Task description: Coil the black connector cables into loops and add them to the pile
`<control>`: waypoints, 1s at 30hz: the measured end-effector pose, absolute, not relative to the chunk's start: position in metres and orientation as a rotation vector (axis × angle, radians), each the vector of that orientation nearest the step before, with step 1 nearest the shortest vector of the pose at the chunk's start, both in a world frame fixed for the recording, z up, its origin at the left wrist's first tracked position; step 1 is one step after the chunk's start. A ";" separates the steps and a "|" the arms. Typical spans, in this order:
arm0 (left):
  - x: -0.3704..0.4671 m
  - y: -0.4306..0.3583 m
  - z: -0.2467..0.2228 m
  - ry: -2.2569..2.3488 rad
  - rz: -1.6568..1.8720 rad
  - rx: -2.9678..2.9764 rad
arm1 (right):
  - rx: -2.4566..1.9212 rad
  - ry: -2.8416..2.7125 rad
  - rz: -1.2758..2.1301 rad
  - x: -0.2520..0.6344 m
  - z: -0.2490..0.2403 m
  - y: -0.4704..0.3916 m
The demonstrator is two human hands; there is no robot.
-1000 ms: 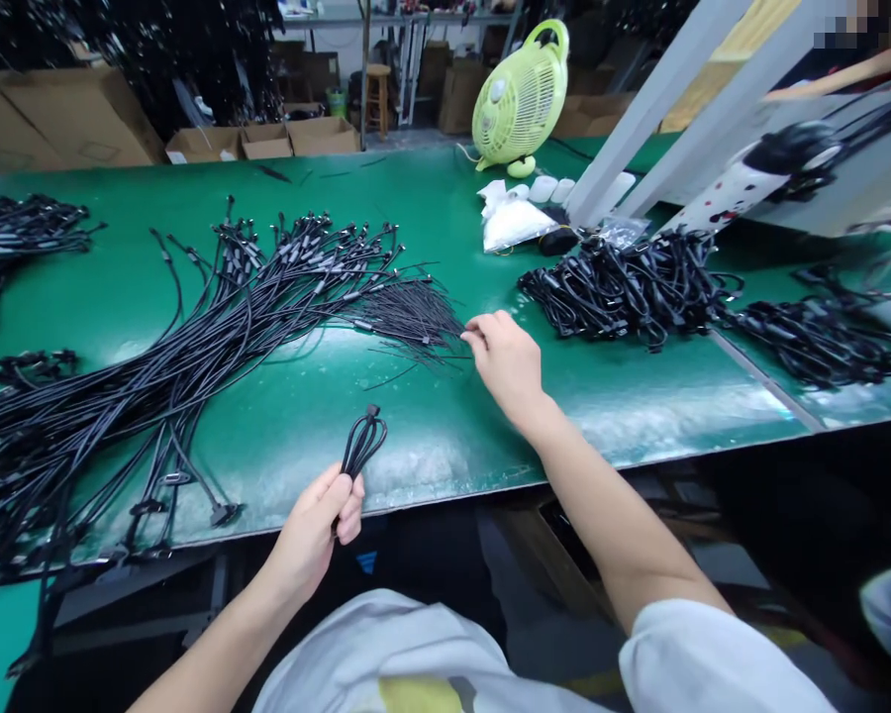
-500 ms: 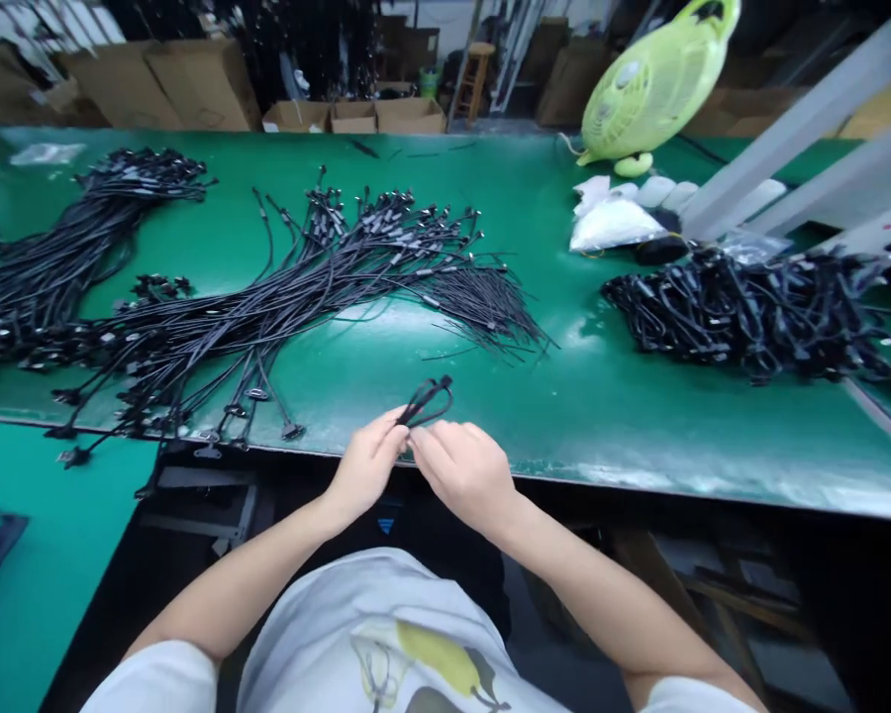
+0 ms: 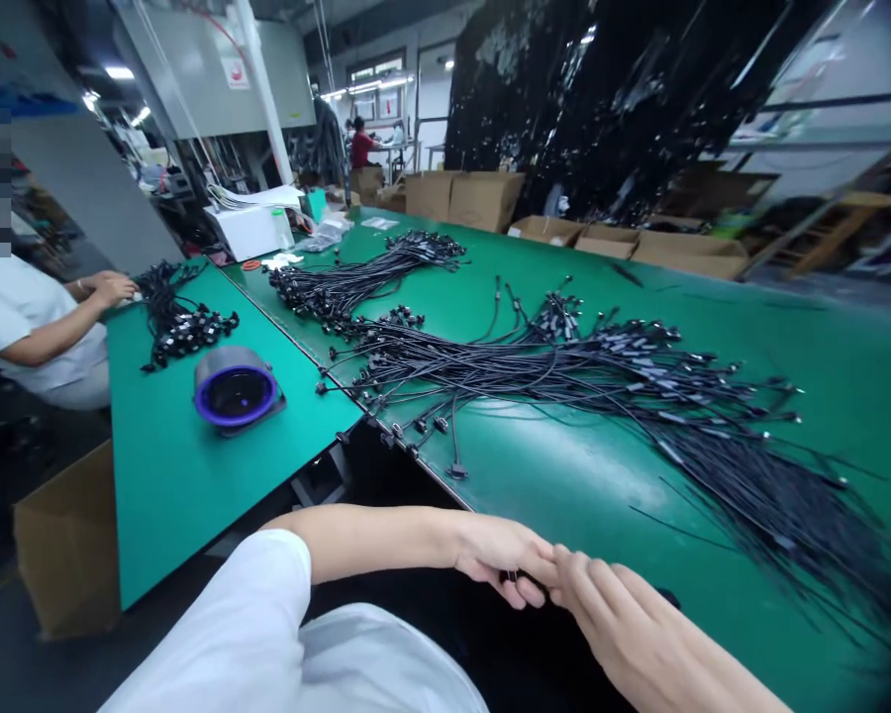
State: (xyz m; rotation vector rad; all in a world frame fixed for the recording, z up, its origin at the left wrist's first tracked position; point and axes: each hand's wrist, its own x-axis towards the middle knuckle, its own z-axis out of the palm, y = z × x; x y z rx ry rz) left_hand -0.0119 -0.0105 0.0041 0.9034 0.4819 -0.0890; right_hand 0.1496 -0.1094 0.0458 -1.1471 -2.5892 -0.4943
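Just past the table's front edge, my left hand (image 3: 499, 555) and my right hand (image 3: 610, 612) meet, fingertips touching. Both are closed on a black cable (image 3: 510, 575), of which only a small dark piece shows under the left fingers. The right hand's back hides most of it. A dark bit peeks out beyond the right wrist; I cannot tell if it belongs to the same cable. In front of the hands lies a wide spread of black cables (image 3: 482, 368) with small connectors at their ends.
Another cable bundle (image 3: 356, 282) lies farther back on the green table (image 3: 564, 485). On the side table (image 3: 163, 475) at left stand a dark, purple-rimmed round device (image 3: 236, 388) and more cables (image 3: 185, 327), where a co-worker's hands (image 3: 111, 287) are. Cardboard boxes (image 3: 484, 201) line the far side.
My view has swung left, bringing the side table and a co-worker into sight. The looped cable seen above my fingers is now mostly hidden as my right hand has turned over it.
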 end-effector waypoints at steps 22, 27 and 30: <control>-0.038 -0.022 0.026 0.304 0.569 2.149 | -1.618 -1.797 0.020 0.143 0.036 -0.091; -0.026 -0.016 -0.002 0.467 0.377 1.526 | -1.613 -2.012 -0.622 0.133 0.042 -0.104; -0.021 -0.010 -0.003 0.525 0.357 1.151 | -1.513 -2.140 -0.618 0.123 0.036 -0.107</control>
